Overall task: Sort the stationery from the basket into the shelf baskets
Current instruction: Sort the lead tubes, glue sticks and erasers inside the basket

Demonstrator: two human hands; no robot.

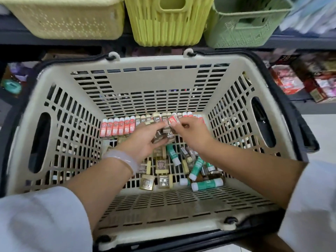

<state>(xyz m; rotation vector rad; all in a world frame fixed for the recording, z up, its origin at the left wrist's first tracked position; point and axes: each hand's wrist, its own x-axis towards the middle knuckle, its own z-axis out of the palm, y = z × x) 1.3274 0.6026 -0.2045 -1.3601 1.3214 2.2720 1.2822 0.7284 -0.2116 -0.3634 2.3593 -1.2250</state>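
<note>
both forearms reach down into the beige shopping basket (54, 77), white sleeves pushed back, a pale bangle (125, 158) on the left wrist. the left hand (143, 140) lies palm-up, fingers curled round a stack of brown erasers (163, 136). the right hand (190, 131), just beside it and knuckles up, pinches a red-sleeved eraser (174, 120) between thumb and forefinger above that stack. beyond the fingertips, a row of red erasers (118, 127) lines the far wall. under the wrists lie loose brown erasers (161, 166) and green glue sticks (207, 184). above the hands, three shelf baskets (169, 20) sit on the shelf.
</note>
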